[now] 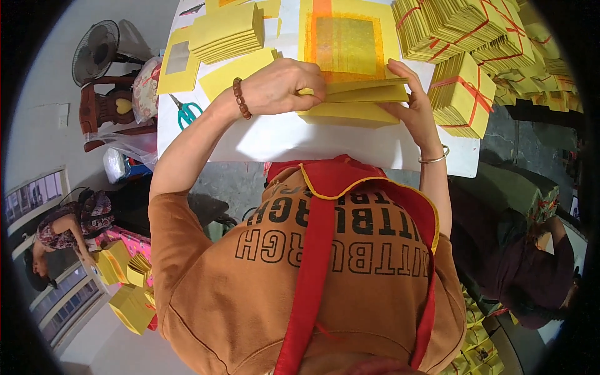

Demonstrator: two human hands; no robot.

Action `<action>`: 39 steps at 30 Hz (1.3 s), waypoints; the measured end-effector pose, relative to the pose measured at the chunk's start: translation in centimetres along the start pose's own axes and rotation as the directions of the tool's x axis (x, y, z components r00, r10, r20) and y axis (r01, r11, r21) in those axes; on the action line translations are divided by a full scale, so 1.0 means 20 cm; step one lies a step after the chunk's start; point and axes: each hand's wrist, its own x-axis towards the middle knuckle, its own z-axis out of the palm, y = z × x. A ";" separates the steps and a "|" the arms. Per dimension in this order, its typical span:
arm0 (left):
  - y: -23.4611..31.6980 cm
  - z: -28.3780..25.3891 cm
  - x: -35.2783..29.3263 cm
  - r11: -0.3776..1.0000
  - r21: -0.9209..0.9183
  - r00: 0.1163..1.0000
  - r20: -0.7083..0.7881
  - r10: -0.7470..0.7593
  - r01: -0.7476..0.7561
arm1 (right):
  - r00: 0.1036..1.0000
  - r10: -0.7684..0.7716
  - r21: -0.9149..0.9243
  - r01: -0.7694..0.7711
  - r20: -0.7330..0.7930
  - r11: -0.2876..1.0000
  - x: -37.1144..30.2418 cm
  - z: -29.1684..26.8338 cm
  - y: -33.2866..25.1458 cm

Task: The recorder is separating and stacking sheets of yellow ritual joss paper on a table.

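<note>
My left hand (284, 86), with a brown bead bracelet at the wrist, is closed around the left end of a folded yellow paper sheet (367, 92). My right hand (417, 112) holds the other end, its fingers and thumb spread around the edges. The folded layers stand slightly apart there. Directly beneath lies a small yellow paper stack (350, 117). Beyond the hands, a larger yellow sheet (306, 37) bears an orange-bordered foil square (349, 49). A thick stack of folded yellow paper (226, 30) sits to the far left, near a loose sheet with a silver square (179, 57).
Teal-handled scissors (187, 114) lie at the left edge of the white table (250, 142). Red-tied yellow paper bundles (464, 94) crowd its right side. A fan (97, 53) and wooden chair (107, 106) stand left. Other people (78, 219) are at both sides.
</note>
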 end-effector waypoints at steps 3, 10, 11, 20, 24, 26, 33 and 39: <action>-0.01 0.01 0.00 1.000 -0.001 0.999 -0.032 0.005 -0.005 | 1.000 -0.017 0.009 0.017 0.008 1.000 0.00 0.00 0.00; -0.01 0.00 0.01 1.000 0.018 1.000 0.003 0.015 -0.015 | 0.996 0.057 0.045 -0.060 0.072 0.997 -0.02 -0.01 -0.06; -0.01 0.01 0.01 1.000 0.014 1.000 0.004 0.004 -0.004 | 0.994 0.078 0.068 -0.083 0.075 0.994 -0.02 -0.01 -0.08; -0.01 0.01 0.01 1.000 0.016 1.000 -0.004 -0.013 0.013 | 0.996 0.091 -0.033 -0.090 0.015 0.995 -0.02 0.04 -0.12; 0.00 0.01 0.01 0.999 -0.002 0.999 -0.013 -0.051 0.051 | 0.997 0.076 -0.076 -0.073 0.030 0.994 -0.03 0.04 -0.11; 0.00 0.01 0.01 0.998 0.002 0.998 -0.013 -0.058 0.058 | 0.997 0.065 -0.076 -0.061 0.041 0.995 -0.03 0.03 -0.11; -0.01 0.02 0.01 0.998 0.008 0.997 -0.029 -0.068 0.068 | 0.996 0.071 -0.080 -0.066 0.051 0.995 -0.03 0.03 -0.11; -0.01 0.03 0.00 0.999 0.002 0.997 -0.057 -0.053 0.053 | 0.997 0.019 -0.133 -0.009 0.072 0.991 -0.03 0.02 -0.09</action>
